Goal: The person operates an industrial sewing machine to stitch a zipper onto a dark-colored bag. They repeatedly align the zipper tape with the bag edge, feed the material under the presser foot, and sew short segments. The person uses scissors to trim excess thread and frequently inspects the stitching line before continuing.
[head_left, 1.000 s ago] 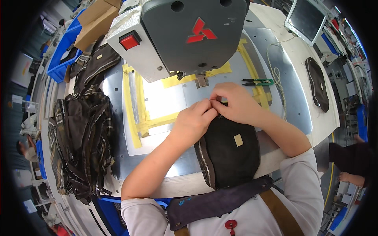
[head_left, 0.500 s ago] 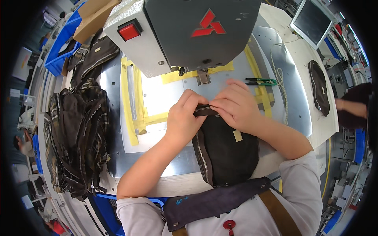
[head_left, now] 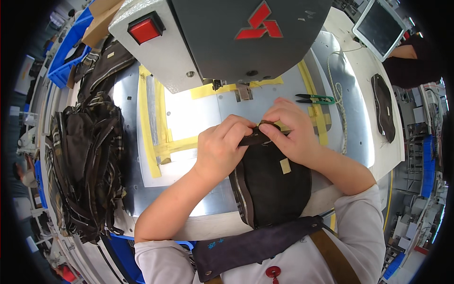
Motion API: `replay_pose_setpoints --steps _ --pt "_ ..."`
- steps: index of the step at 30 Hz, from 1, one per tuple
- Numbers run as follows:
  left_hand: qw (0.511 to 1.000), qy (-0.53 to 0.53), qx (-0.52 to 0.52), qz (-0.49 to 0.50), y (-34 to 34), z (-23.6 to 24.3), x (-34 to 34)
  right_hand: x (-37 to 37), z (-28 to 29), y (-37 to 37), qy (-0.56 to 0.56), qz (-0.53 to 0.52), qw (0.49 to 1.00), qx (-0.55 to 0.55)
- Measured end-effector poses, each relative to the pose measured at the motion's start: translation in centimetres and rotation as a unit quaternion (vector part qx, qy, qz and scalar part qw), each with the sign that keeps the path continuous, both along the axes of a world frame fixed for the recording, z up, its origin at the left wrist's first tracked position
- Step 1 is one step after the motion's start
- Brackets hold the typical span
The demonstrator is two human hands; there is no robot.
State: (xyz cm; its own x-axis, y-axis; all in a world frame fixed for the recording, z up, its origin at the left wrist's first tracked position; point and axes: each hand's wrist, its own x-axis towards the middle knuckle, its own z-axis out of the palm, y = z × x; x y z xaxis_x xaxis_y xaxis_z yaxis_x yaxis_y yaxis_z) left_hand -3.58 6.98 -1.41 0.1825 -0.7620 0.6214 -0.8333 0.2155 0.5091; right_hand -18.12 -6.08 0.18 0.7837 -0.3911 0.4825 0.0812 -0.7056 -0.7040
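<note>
A dark brown fabric bag piece [head_left: 274, 194] with a metal zipper [head_left: 242, 189] along its left side lies before me, a small cream tag on its right part. My left hand [head_left: 221, 144] is closed in a pinch on the left part of its far zippered edge. Just beside it, my right hand [head_left: 294, 137] pinches the same edge between thumb and fingers, folding it upward. The fingertips nearly meet and partly hide the edge. Beyond the hands stands the grey sewing machine head [head_left: 250, 42], its presser foot [head_left: 244, 92] a short way off.
Yellow tape [head_left: 182, 144] marks the metal plate [head_left: 189, 201]. Green thread snips [head_left: 316, 99] and a pale cord [head_left: 341, 109] lie at right, near another dark zippered piece [head_left: 383, 108]. A pile of zippered pieces [head_left: 87, 170] fills the left side. A screen [head_left: 380, 28] stands far right, a person behind it.
Both hands still grip the far edge; the right hand's thumb and fingers have shifted, turning the zippered edge more upward. At far right, the other person has moved farther back, behind the screen.
</note>
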Motion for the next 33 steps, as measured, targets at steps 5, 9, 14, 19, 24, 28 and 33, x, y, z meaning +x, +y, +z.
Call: replay_pose_setpoints --steps 5,9,14,19,24,28,33 --pt "1.000 -0.004 0.027 -0.004 0.0 0.0 -0.1 0.1 -0.2 -0.1 0.008 0.005 0.999 -0.041" --pt "0.998 0.035 0.061 0.004 -0.3 -0.3 0.0 0.4 0.0 0.0 0.013 -0.005 0.989 -0.149" --pt "0.978 0.155 0.137 0.031 0.0 0.6 -0.7 0.3 -0.2 0.0 -0.037 0.019 0.962 -0.270" --pt "0.972 0.180 0.149 0.032 -0.3 0.2 0.0 0.4 -0.4 -0.2 0.007 0.001 0.969 -0.248" --pt "0.952 0.215 0.214 0.047 -0.7 0.8 -0.1 0.6 -1.0 -0.4 0.065 -0.003 0.985 -0.161" --pt "0.948 0.233 0.216 0.003 -0.5 0.8 0.3 0.6 -1.1 -1.9 0.135 0.027 0.989 -0.049" --pt "0.934 0.268 0.234 -0.015 -0.5 0.8 0.8 1.0 -0.2 -1.9 0.041 0.060 0.975 -0.209"
